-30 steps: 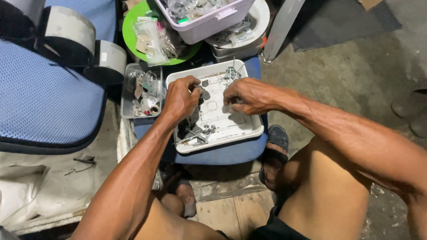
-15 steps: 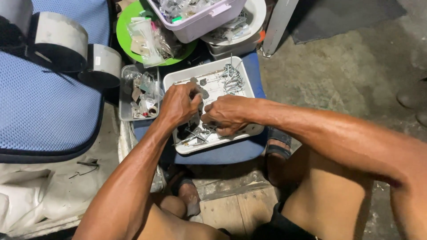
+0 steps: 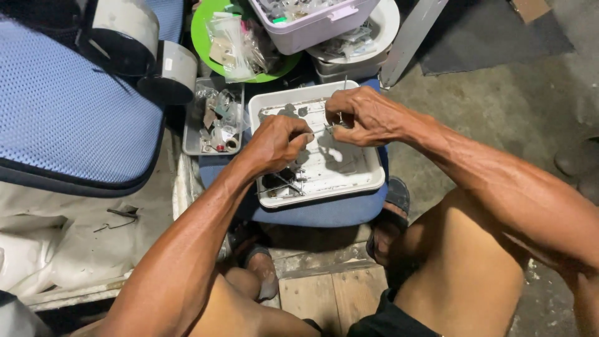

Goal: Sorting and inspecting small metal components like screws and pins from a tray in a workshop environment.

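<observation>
A white rectangular tray (image 3: 365, 178) rests on a blue cushioned stool (image 3: 324, 212) in front of me. Small metal parts and wire pieces (image 3: 281, 181) lie in its near left corner. My left hand (image 3: 274, 142) hovers over the tray with its fingers pinched on a small metal piece. My right hand (image 3: 362, 115) is over the tray's far side, closed on a thin metal rod (image 3: 343, 93) that sticks up past the knuckles. The two hands almost meet at their fingertips.
A small grey tray of bits (image 3: 215, 122) sits left of the white tray. Behind are a green plate with plastic bags (image 3: 240, 43), a lilac box (image 3: 318, 22) and stacked white dishes (image 3: 368, 43). A blue mesh seat (image 3: 68, 118) fills the left. My knees and sandalled feet are below.
My right hand has moved from the tray's near middle to its far side and now holds a thin rod upright. My left hand has stayed over the tray, fingers pinched.
</observation>
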